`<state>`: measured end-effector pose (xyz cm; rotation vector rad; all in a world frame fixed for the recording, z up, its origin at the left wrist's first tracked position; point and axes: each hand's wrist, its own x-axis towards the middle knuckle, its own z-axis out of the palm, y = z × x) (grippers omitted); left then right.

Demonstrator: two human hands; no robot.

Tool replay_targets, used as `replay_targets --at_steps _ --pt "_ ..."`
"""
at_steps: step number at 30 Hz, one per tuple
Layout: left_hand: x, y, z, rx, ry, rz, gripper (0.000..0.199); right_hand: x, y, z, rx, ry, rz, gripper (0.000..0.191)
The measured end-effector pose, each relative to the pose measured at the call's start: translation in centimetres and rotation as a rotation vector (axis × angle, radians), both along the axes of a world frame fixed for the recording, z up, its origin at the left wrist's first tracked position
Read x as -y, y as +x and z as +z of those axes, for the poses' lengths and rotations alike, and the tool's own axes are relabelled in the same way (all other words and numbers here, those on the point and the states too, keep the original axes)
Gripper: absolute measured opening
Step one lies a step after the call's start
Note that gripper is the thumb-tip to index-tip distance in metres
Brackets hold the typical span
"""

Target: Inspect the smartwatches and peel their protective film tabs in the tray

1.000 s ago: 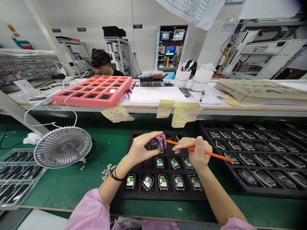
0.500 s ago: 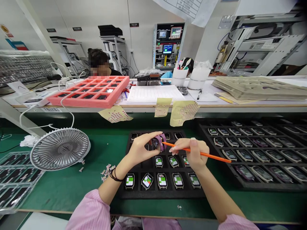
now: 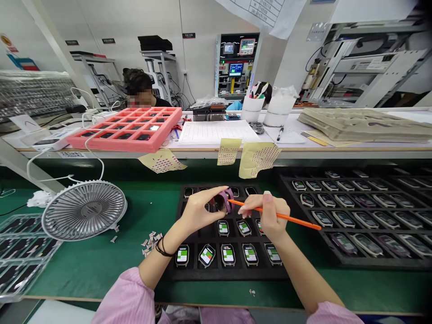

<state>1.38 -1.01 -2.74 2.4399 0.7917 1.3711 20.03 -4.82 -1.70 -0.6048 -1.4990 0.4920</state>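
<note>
- Left hand (image 3: 199, 209) is clenching a smartwatch with a pink-purple band (image 3: 225, 200), fingers wrapping over the band and the watch tilting on its side.
- Right hand (image 3: 270, 216) is pinching an orange pencil (image 3: 280, 217) between thumb and fingers, its far end pointing at 4 o'clock from the grip.
- Pencil tip is reaching the watch at about 9 o'clock from the right hand, at or just beside the band; exact contact is hard to tell.
- Hold looks sound: both hands are working close together above the tray, so the watch is staying steady and the tip is staying controlled.
- Watch is hovering over the top row of a black foam tray (image 3: 175, 274), with no contact visible.
- That tray is holding rows of watches with green-and-white screen labels (image 3: 228, 254), around 6 o'clock from the hands.
- Second black tray (image 3: 371, 266) is holding more watches at 3 o'clock.
- Small paper slips (image 3: 150, 242) are lying at 8 o'clock, near the left wrist's black hair ties (image 3: 162, 248).
- Gray desk fan (image 3: 84, 210) is sitting at 9 o'clock on a green bench mat (image 3: 81, 265).
- Pink foam tray (image 3: 124, 143) is sitting on the upper shelf at 11 o'clock; a co-worker (image 3: 141, 87) is sitting beyond it.
</note>
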Motion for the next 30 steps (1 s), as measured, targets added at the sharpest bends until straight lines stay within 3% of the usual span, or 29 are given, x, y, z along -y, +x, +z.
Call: replay_targets --at_steps 7,10,12,18,23,30 --pt "-0.1 -0.1 0.3 -0.068 -0.054 0.031 0.055 -0.5 0.7 0.7 -0.074 -0.179 0.040 0.052" --pt "-0.2 -0.1 0.7 -0.072 -0.011 0.081 0.051 -1.0 0.2 0.5 -0.031 -0.288 -0.045 0.037" --pt "-0.2 -0.2 1.0 -0.067 0.012 0.117 0.048 -1.4 -0.5 0.1 0.013 -0.400 -0.030 0.022" --pt "0.0 0.0 0.9 -0.079 0.001 0.128 0.042 -2.2 -1.9 -1.2 -0.009 -0.630 0.169 0.045" --pt "0.2 0.0 1.1 -0.039 -0.079 0.045 0.045 -2.2 -1.8 -0.6 -0.141 -0.693 0.227 0.046" --pt "0.5 -0.2 1.9 0.003 -0.141 0.023 0.043 -2.1 -1.7 -0.4 -0.223 -0.709 0.244 0.048"
